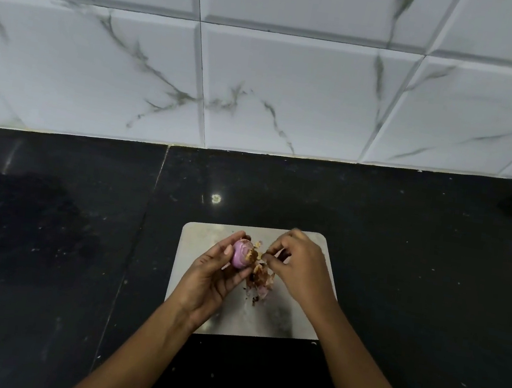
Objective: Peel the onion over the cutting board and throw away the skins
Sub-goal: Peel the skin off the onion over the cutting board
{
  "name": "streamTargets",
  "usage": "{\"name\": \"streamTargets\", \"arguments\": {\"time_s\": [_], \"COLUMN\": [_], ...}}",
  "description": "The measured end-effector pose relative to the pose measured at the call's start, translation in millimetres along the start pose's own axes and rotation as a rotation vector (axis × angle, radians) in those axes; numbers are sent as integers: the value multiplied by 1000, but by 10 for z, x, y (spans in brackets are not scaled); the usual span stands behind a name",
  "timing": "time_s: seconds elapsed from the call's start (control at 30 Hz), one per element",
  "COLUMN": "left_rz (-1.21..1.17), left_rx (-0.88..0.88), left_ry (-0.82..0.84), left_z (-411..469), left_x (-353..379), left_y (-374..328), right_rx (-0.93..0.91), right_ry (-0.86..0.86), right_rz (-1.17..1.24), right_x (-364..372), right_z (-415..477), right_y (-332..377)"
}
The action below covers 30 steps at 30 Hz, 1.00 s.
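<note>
Onion (241, 253), small and pink, sits in the left hand (213, 276), fingers curled round it, held above the cutting board (296, 324). Firm, smooth bulb, probably light and a bit slick where it's bare, so that wrap-around hold suits it. Papery skins (259, 277) hang just right of those fingers, brittle, likely to tear; best taken at a loose edge. Right hand (302, 266), fingers bunched, pinches what looks like one flake just beside the onion. Scraps lie on the board under both hands, dark counter (402, 262) all round.

White marbled wall tiles (293, 94) above a black countertop (48, 231).
</note>
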<state>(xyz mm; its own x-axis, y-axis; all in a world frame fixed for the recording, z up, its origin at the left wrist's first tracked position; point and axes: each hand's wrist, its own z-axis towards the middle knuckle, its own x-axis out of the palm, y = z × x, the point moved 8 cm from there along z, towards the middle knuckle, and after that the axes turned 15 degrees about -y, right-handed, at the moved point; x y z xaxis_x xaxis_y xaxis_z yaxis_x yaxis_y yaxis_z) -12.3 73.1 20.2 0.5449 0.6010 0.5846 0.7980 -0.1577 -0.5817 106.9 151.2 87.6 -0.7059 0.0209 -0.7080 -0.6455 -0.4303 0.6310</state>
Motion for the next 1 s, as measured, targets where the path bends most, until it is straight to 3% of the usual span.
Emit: {"name": "streamTargets", "arguments": {"time_s": [0.1, 0.2, 0.43, 0.57, 0.7, 0.83, 1.0], "left_rz": [12, 68, 126, 145, 195, 229, 201], "left_rx": [75, 163, 247, 263, 278, 288, 290], "left_ry": [76, 50, 48, 66, 63, 101, 137], "left_z": [4, 26, 39, 9, 12, -25, -63], "left_x": [31, 0, -2, 37, 17, 71, 95], "left_y": [-55, -110, -207, -210, -221, -220, -229], "right_rx": [46, 36, -231, -452, -552, -494, -283], "right_ry": [43, 30, 19, -19, -17, -21, -94], "right_rz": [118, 148, 152, 47, -28, -62, -54], "right_x": [3, -40, -133, -154, -140, -105, -181], "right_z": [-28, 7, 46, 30, 58, 125, 292], "right_y": [64, 123, 431, 605, 654, 607, 385]}}
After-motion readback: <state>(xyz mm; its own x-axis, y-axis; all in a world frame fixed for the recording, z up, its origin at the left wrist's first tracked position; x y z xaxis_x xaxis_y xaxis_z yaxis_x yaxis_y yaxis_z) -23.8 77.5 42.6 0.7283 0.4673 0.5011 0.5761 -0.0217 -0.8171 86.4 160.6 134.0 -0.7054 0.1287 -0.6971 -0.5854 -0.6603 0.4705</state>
